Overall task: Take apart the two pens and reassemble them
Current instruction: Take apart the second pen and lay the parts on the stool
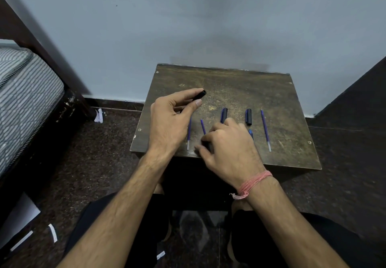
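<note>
My left hand (173,121) is raised over the left side of the small wooden table (240,83), pinching a black pen barrel (201,94) whose open end points up and right. My right hand (229,148) rests low on the table. Its thumb and fingers are curled around the lower end of a thin blue refill (203,126); whether they grip it is hidden. Another blue refill (189,136) lies just left of it and a longer one (265,130) at the right. Two dark caps (224,114) (248,116) and a small blue tip piece (251,134) lie between.
The table stands against a pale blue wall (188,27). A bed with a striped mattress (25,92) and a dark frame is at the left. The floor is dark stone with paper scraps (98,115). My knees in dark trousers sit under the table's front edge.
</note>
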